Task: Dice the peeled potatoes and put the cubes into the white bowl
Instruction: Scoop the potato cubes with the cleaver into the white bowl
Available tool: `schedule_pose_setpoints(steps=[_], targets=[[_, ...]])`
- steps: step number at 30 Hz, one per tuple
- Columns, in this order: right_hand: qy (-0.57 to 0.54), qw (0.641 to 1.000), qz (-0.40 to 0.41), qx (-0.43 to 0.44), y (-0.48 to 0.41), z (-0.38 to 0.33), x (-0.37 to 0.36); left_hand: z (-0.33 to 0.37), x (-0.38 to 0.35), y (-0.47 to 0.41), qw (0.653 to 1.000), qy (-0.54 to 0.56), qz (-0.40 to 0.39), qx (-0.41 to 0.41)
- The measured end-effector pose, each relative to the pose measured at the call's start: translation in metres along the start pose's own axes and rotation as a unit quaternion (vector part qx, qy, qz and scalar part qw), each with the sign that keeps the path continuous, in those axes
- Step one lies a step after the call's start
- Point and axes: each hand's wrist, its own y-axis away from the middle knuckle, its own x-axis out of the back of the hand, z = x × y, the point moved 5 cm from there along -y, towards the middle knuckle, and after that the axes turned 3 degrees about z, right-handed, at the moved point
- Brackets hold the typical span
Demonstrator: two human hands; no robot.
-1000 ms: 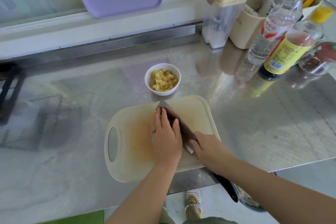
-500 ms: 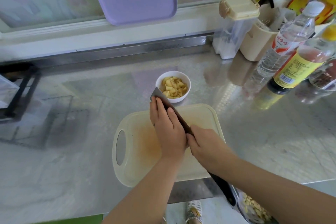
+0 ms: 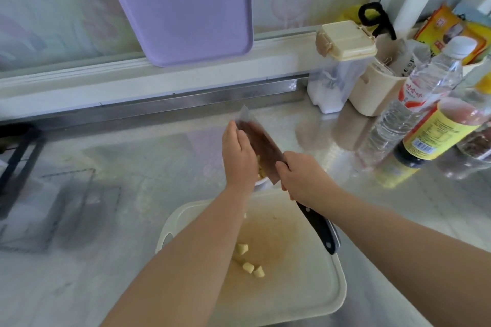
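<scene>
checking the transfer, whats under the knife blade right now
Potato cubes and a sliver of white bowl rim show beneath the blade; both hands hide the bowl's inside.

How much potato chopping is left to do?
No whole potato shows. Right now the left hand and the knife, gripped by the right hand, tip cubes into the white bowl. A few potato cubes remain on the cutting board.
</scene>
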Motion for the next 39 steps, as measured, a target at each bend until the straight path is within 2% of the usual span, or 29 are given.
schedule_pose_setpoints(steps=[3, 6, 8, 10, 14, 17, 20, 26, 28, 31, 34, 39], targets=[[0.001, 1.000, 0.006, -0.010, -0.005, 0.007, 0.004, -0.002, 0.009, -0.006, 0.997, 0.061, -0.003, 0.043], [0.000, 1.000, 0.007, -0.004, -0.007, 0.009, 0.009, 0.001, 0.020, -0.013, 0.996, 0.076, -0.008, 0.042], [0.006, 1.000, 0.010, 0.002, -0.008, 0.009, 0.011, 0.007, 0.027, -0.013, 1.000, 0.023, -0.013, -0.007], [0.016, 1.000, 0.009, 0.004, -0.010, 0.009, 0.011, 0.014, 0.034, -0.010, 0.994, -0.047, -0.015, -0.096], [0.003, 1.000, 0.010, 0.002, -0.011, 0.007, 0.008, 0.015, 0.031, 0.003, 0.953, -0.141, -0.049, -0.263], [-0.004, 1.000, 0.015, 0.005, -0.013, 0.004, 0.010, 0.003, 0.025, 0.008, 0.916, -0.235, -0.068, -0.317], [0.002, 1.000, 0.018, 0.010, -0.013, 0.004, 0.013, -0.005, 0.031, 0.005, 0.916, -0.263, -0.064, -0.295], [-0.023, 0.999, 0.032, 0.014, -0.005, 0.015, 0.018, -0.014, 0.077, -0.006, 0.976, -0.153, 0.028, -0.153], [-0.046, 0.998, 0.027, 0.019, 0.007, 0.027, 0.017, -0.034, 0.084, -0.002, 0.975, -0.192, -0.005, -0.114], [-0.062, 0.997, 0.014, 0.033, 0.030, 0.052, 0.012, -0.067, 0.076, 0.010, 0.949, -0.284, -0.113, -0.070], [-0.042, 0.998, -0.002, 0.045, 0.052, 0.080, 0.006, -0.076, 0.067, 0.032, 0.927, -0.314, -0.179, -0.097], [0.062, 0.995, -0.063, 0.037, 0.073, 0.108, -0.006, -0.072, 0.064, 0.097, 0.923, -0.286, -0.206, -0.151]])
